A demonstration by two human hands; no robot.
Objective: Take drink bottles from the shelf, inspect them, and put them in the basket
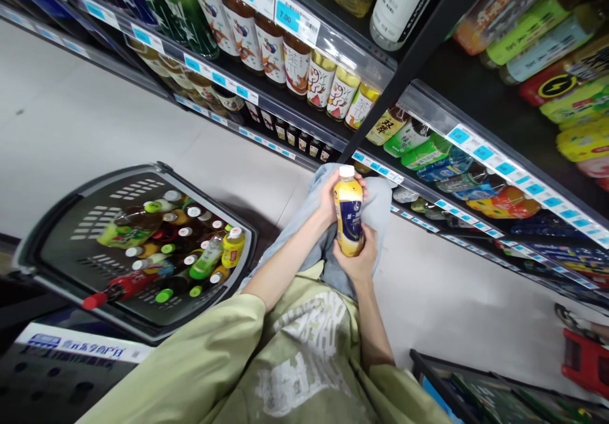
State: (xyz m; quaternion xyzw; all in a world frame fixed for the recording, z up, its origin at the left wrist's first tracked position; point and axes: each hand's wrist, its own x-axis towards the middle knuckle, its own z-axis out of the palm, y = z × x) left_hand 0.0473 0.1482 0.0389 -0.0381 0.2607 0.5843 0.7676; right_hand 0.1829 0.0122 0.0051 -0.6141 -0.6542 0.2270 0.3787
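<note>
A yellow drink bottle (349,216) with a white cap and a blue label stands upright between my two hands, just above my knee in light jeans. My left hand (330,197) wraps its upper half from the left, fingers closed around it. From below, my right hand (356,260) cups the bottle's base with curled fingers. Both arms come out of pale green sleeves.
A dark plastic shopping basket (57,233) on the floor at my left holds several bottles. Store shelves (428,103) with bottled drinks and blue price tags run across the top and right. A second basket rim (428,367) and a red object (587,360) lie at the lower right.
</note>
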